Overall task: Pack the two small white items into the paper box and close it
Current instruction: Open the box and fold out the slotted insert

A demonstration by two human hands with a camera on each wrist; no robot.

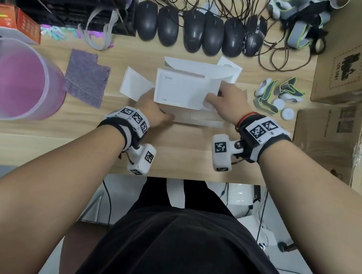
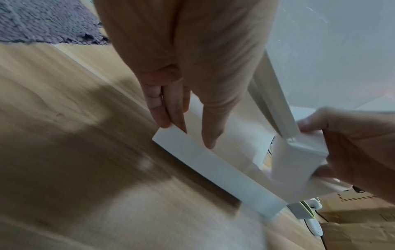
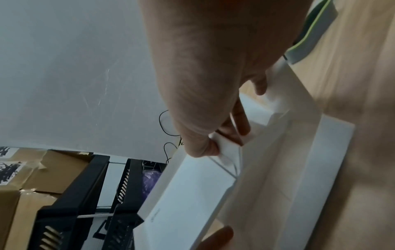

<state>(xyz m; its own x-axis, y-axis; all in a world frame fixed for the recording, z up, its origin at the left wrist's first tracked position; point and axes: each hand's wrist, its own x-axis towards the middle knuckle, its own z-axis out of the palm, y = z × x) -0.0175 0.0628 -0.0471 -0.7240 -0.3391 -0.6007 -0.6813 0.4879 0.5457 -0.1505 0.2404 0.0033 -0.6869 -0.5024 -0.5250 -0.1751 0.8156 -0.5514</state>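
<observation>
The white paper box [image 1: 180, 89] lies mid-table with its lid and side flaps open. My left hand [image 1: 156, 107] holds its near left corner. In the left wrist view the thumb and fingertips [image 2: 166, 121] pinch the left end of the long front flap [image 2: 224, 170], which lies on the wood. My right hand [image 1: 214, 99] pinches the box's right side flap [image 3: 228, 152] between thumb and fingers; the left wrist view shows the same grip [image 2: 299, 157]. Two small white round items [image 1: 278, 104] [image 1: 287, 113] lie on the table right of the box, apart from both hands.
Several black mice [image 1: 192, 32] and tangled cables line the back. A purple tub [image 1: 13, 79] and a purple cloth [image 1: 87, 77] lie to the left. Cardboard boxes [image 1: 352, 69] stand to the right, with grey-green straps [image 1: 274, 94] beside the white items.
</observation>
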